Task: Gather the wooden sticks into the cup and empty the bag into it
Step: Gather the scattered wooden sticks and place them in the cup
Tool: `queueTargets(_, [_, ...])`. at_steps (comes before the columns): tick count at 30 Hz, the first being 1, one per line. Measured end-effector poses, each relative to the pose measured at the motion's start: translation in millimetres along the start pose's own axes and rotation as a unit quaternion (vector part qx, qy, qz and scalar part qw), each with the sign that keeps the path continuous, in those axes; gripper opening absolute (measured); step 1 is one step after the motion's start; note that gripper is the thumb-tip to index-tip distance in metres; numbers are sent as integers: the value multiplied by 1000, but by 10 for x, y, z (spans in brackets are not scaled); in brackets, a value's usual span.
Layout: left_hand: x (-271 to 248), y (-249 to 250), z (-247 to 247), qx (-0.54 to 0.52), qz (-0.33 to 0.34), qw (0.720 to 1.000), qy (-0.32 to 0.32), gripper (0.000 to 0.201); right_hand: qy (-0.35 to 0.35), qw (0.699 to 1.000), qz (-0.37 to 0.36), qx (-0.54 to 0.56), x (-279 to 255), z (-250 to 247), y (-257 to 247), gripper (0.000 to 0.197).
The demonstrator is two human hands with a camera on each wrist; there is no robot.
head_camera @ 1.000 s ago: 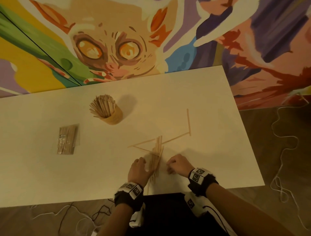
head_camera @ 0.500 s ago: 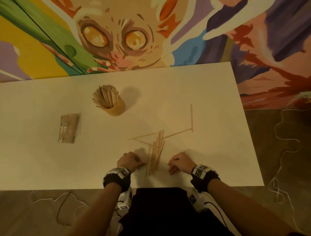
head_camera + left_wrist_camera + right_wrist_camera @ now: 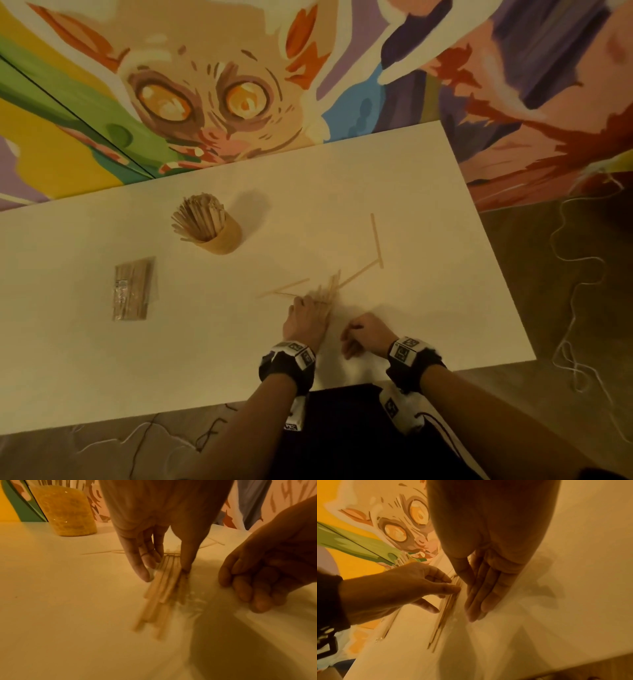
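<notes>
A bundle of loose wooden sticks (image 3: 329, 286) lies near the table's front edge. My left hand (image 3: 308, 306) is on it. In the left wrist view the fingers (image 3: 143, 566) and thumb pinch the bundle (image 3: 159, 592) from both sides. My right hand (image 3: 354, 339) rests just right of the bundle, its straight fingers (image 3: 479, 599) held together on the table and holding nothing. Three single sticks lie further off (image 3: 376, 240), (image 3: 358, 277), (image 3: 284, 289). The tan cup (image 3: 224, 240), full of sticks, stands at the back left. The clear bag of sticks (image 3: 132, 289) lies flat at the left.
The white table (image 3: 411, 192) ends at a painted wall behind and drops off at the right. Thin cords (image 3: 579, 308) trail over the floor at the right and along the front. My dark lap sits below the front edge.
My left hand has moved right from beside the bundle onto it and now pinches it. The right hand has stayed beside the bundle.
</notes>
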State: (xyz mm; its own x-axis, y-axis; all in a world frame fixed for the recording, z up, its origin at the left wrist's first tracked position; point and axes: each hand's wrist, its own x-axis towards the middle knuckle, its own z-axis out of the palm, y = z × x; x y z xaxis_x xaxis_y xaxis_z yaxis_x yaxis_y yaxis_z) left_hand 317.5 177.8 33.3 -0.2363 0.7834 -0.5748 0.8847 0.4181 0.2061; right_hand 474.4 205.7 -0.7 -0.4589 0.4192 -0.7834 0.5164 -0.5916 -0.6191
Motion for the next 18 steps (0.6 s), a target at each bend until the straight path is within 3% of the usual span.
queueTargets(4, [68,-121,22,-8,11,1000,8,31,-2,999,13,31,-43,-57,62,25])
queueTargets(7, [109,-204,69,14,46,999,9,33,0,999,24,48,-77,-109,114,23])
queueTargets(9, [134,-256,130,36,87,995,44,32,4,998,31,50,-100,-138,131,23])
queueTargets(15, [230,-426,211,110,140,984,19,21,11,998,38,40,-165,-185,161,23])
queueTargets(18, [124,-528,110,124,176,976,42,29,15,998,42,42,-159,-199,191,23])
